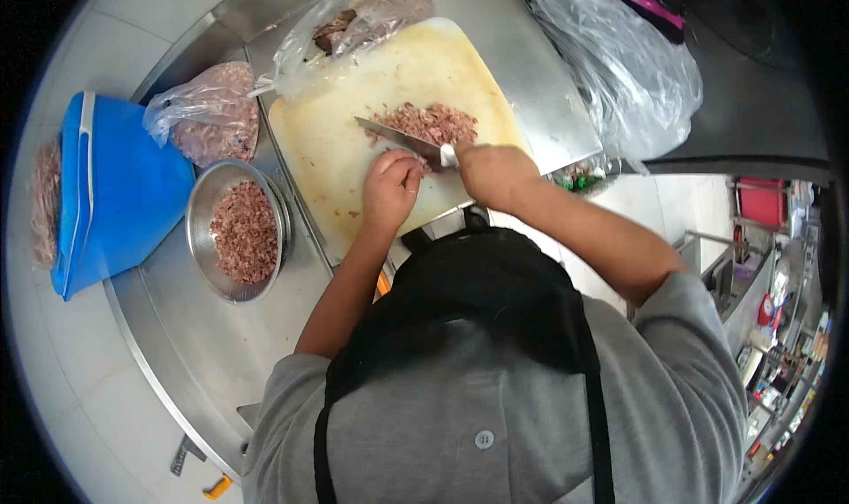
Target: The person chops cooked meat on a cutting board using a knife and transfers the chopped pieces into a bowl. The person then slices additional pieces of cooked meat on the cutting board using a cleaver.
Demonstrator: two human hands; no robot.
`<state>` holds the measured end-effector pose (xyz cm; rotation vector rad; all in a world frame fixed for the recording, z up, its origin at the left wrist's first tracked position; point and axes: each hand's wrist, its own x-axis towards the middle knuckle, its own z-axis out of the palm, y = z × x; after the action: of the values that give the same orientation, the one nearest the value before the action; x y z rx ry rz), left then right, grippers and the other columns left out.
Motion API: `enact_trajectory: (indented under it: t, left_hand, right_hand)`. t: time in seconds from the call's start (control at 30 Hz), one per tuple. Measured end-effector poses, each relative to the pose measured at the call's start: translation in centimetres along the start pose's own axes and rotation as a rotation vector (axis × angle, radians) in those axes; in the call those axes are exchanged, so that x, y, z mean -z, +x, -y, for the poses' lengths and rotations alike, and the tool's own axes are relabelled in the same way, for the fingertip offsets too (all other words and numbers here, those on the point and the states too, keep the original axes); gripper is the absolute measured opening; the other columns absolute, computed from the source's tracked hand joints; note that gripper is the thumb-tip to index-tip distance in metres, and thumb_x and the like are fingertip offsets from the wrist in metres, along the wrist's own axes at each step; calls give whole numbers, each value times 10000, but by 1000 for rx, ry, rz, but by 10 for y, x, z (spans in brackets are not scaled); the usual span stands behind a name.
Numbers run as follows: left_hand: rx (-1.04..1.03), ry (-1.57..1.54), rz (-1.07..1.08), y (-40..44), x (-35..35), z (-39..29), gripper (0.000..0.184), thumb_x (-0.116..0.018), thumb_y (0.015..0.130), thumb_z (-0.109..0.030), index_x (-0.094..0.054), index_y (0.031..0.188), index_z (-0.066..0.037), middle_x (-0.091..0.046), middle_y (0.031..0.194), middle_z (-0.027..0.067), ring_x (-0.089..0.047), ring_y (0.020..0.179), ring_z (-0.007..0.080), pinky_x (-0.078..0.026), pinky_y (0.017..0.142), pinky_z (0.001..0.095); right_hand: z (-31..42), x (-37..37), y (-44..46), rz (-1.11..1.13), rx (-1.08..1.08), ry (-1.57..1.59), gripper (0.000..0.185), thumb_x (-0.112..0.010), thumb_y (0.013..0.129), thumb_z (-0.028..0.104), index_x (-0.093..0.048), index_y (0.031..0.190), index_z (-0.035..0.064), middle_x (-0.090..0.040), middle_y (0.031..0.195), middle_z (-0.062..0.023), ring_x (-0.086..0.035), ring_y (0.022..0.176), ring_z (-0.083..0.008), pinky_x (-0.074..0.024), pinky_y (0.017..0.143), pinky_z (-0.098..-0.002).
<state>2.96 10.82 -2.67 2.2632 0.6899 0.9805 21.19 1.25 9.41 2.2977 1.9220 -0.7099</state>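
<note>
My right hand [497, 175] is closed round the white handle of a kitchen knife [402, 139], whose blade points left across the cutting board [327, 177]. Just beyond the blade lies a heap of chopped meat [433, 121]. My left hand [391, 190] has its fingers curled on a small piece of meat [428, 161] at the near side of the blade. Most of that piece is hidden by the fingers and the knife.
Left of the board stands a metal colander [200, 239] with chopped meat in it. Behind it are a tied bag of meat [215, 119] and a blue cooler bag [124, 194]. Clear plastic bags lie at the board's far edge [380, 18] and to the right [610, 62].
</note>
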Motion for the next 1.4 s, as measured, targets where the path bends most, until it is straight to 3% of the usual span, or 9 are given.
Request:
enact_trajectory:
  t: [0.13, 0.3, 0.47, 0.57, 0.7, 0.8, 0.93, 1.17, 1.4]
  left_hand:
    - [93, -41, -47, 7, 8, -12, 115, -768, 785, -61, -707, 878, -30, -680, 988, 121, -648, 939, 323, -541, 837, 408]
    - [102, -1, -14, -4, -1, 5, 137, -766, 776, -57, -707, 897, -32, -675, 1020, 120, -640, 978, 327, -531, 871, 417]
    - [56, 2, -26, 3, 8, -6, 131, -762, 776, -49, -706, 894, -33, -669, 975, 118, -639, 954, 338, -528, 870, 418]
    - [104, 1, -71, 5, 13, -20, 114, -764, 772, -40, -709, 871, -31, -672, 963, 112, -642, 935, 333, -532, 857, 417]
    - [69, 15, -65, -8, -1, 0, 122, -769, 762, -35, -711, 869, -32, -673, 982, 103, -639, 943, 325, -532, 857, 413]
    - [39, 36, -59, -8, 3, -6, 119, -764, 793, -35, -727, 906, -34, -679, 990, 120, -660, 951, 300, -539, 852, 382]
    - [108, 24, -50, -3, 14, -16, 111, -749, 785, -18, -723, 891, -37, -677, 975, 118, -651, 933, 311, -535, 841, 397]
    - [32, 49, -38, -11, 7, -1, 128, -744, 788, -35, -725, 915, -30, -671, 1001, 126, -651, 955, 312, -534, 851, 393]
    - [135, 15, -80, -13, 18, -14, 85, -724, 792, -15, -718, 876, -29, -669, 942, 122, -641, 916, 322, -534, 828, 405]
  right_hand:
    - [12, 54, -51, 89, -13, -39, 195, -515, 913, 81, -569, 1089, 16, -724, 895, -208, -727, 838, -382, -570, 712, -484]
    - [5, 2, -30, 89, -59, 54, 227, -499, 929, 94, -565, 1129, 7, -727, 894, -211, -719, 834, -408, -564, 720, -509]
    - [-1, 22, -26, 7, 43, -16, 213, -508, 932, 104, -562, 1112, 4, -720, 877, -229, -721, 832, -400, -564, 721, -510]
    - [2, 48, -62, 144, -31, -7, 196, -530, 909, 87, -568, 1087, 15, -723, 890, -211, -721, 829, -387, -557, 713, -515]
    - [-2, -10, -34, 12, -19, 77, 195, -518, 917, 99, -580, 1083, 18, -724, 865, -211, -722, 798, -387, -562, 694, -502]
    - [6, 4, -10, 55, 4, 54, 200, -504, 928, 93, -600, 1083, 9, -730, 962, -218, -730, 881, -387, -576, 773, -494]
    - [3, 46, -50, 105, 37, -4, 215, -507, 927, 97, -583, 1111, 15, -725, 881, -222, -724, 831, -397, -572, 721, -492]
    - [4, -5, -20, 57, 5, 94, 226, -533, 915, 103, -578, 1115, 8, -725, 884, -216, -720, 838, -400, -564, 721, -509]
    - [9, 38, -60, 188, -16, -15, 220, -535, 911, 82, -572, 1113, 5, -724, 872, -209, -723, 812, -387, -563, 704, -510]
